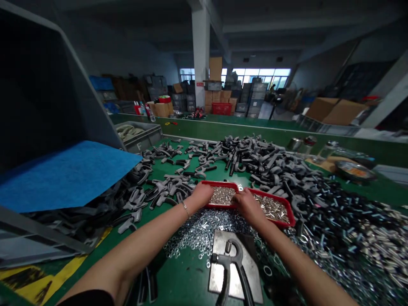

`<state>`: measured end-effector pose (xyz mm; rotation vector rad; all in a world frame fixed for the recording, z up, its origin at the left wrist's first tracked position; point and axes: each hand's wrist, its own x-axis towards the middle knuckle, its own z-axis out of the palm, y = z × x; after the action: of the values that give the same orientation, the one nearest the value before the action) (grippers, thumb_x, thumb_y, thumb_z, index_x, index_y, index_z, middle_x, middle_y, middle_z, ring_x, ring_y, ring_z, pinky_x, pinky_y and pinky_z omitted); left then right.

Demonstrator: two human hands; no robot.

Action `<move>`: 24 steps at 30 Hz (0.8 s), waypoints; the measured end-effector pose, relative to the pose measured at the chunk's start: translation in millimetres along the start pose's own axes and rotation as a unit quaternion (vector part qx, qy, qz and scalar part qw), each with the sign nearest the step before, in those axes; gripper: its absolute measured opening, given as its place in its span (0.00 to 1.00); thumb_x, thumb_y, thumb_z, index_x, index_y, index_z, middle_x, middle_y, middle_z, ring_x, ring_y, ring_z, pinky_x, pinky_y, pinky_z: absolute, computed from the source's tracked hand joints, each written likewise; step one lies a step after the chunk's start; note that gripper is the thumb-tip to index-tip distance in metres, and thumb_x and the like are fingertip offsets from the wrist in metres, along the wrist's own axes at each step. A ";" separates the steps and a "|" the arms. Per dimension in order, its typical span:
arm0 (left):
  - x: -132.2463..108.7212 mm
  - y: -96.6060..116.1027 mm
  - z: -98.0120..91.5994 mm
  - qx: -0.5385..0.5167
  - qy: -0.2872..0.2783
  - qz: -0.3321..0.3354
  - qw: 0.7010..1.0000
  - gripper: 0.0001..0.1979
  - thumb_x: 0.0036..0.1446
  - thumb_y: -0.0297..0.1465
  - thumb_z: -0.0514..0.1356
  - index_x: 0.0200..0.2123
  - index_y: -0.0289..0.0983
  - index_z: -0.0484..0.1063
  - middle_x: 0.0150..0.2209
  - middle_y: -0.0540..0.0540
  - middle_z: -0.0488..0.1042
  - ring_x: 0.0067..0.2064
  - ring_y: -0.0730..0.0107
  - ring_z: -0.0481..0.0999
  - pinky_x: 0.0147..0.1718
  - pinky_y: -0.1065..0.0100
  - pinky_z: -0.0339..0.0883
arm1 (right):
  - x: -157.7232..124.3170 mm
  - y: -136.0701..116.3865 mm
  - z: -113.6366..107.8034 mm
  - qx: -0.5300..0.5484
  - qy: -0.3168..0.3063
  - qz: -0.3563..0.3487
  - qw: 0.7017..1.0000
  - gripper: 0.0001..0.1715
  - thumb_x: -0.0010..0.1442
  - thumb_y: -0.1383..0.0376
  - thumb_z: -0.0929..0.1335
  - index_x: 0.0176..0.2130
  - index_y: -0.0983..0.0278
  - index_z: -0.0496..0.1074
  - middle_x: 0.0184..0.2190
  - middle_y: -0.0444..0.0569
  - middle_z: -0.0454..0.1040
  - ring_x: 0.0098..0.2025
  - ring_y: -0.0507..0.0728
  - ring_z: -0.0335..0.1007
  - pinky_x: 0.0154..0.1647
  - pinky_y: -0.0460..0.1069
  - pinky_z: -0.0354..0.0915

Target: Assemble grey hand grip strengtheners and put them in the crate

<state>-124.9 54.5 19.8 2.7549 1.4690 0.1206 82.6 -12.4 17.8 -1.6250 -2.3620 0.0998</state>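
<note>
My left hand (203, 194) is at the left end of a red tray (219, 207) filled with tiny metal parts. Its fingers curl down over the rim, and the tips are hidden. At the same tray's right end is my right hand (250, 206), fingers bent and pinched together by the rim; whatever they hold is too small to make out. A second red tray (291, 216), with small metal pins, lies just beyond my right wrist. Nearer me, a hand grip exerciser (234, 265) with grey and black handles rests on a metal plate (218, 276).
Loose nuts (191, 233) spread in front of the trays. Grey handle pieces (267, 157) are heaped behind them, with black parts and pins (341, 212) at right. A large grey bin (73, 63) with a blue sheet (73, 174) stands at left. Jars (307, 144) stand back right.
</note>
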 end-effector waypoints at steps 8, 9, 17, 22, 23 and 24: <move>-16.6 -6.0 28.8 0.001 0.037 -0.036 0.999 0.09 0.65 0.22 0.53 0.39 0.30 0.75 0.39 0.34 0.78 0.45 0.52 0.77 0.48 0.53 0.64 | 47.1 7.4 40.5 0.025 -0.056 0.006 0.998 0.15 0.66 0.59 0.69 0.48 0.65 0.73 0.50 0.51 0.75 0.49 0.59 0.73 0.52 0.60 0.70; -15.8 -6.6 28.3 -0.008 0.045 -0.039 0.998 0.09 0.65 0.23 0.54 0.39 0.31 0.74 0.39 0.34 0.79 0.45 0.52 0.77 0.48 0.54 0.64 | 46.6 8.1 42.4 0.036 -0.053 0.013 0.998 0.15 0.66 0.59 0.69 0.49 0.65 0.73 0.50 0.51 0.75 0.50 0.60 0.73 0.52 0.60 0.70; -85.9 42.9 4.9 -0.157 0.073 0.012 0.985 0.05 0.68 0.31 0.56 0.40 0.38 0.71 0.42 0.47 0.77 0.45 0.66 0.75 0.46 0.66 0.65 | 36.8 15.4 41.4 0.224 0.030 0.117 0.967 0.11 0.65 0.60 0.69 0.43 0.66 0.73 0.42 0.48 0.76 0.43 0.57 0.74 0.47 0.57 0.71; -146.2 99.9 16.0 -0.176 -0.026 0.092 0.980 0.08 0.68 0.31 0.55 0.39 0.38 0.73 0.40 0.47 0.77 0.44 0.62 0.74 0.49 0.58 0.64 | -22.1 8.2 25.2 0.397 0.059 0.153 0.903 0.08 0.62 0.60 0.68 0.39 0.63 0.69 0.34 0.45 0.75 0.37 0.55 0.74 0.43 0.52 0.70; -149.8 106.2 20.2 -0.149 -0.029 0.092 0.984 0.08 0.68 0.31 0.54 0.39 0.38 0.73 0.40 0.46 0.76 0.44 0.60 0.74 0.49 0.57 0.64 | -39.5 4.4 21.5 0.429 0.055 0.157 0.888 0.10 0.61 0.59 0.67 0.40 0.63 0.68 0.34 0.45 0.75 0.37 0.55 0.74 0.41 0.51 0.70; -151.1 110.5 24.0 -0.123 -0.029 0.094 0.988 0.09 0.68 0.31 0.54 0.39 0.37 0.73 0.40 0.45 0.76 0.44 0.59 0.73 0.48 0.56 0.64 | -57.4 0.5 18.1 0.455 0.048 0.162 0.874 0.12 0.61 0.57 0.67 0.40 0.62 0.68 0.34 0.45 0.75 0.35 0.55 0.75 0.39 0.51 0.70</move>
<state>-115.4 -132.0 -7.5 2.6633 1.0955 0.2079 97.4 -63.6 -10.2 -1.4183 -1.5117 0.9995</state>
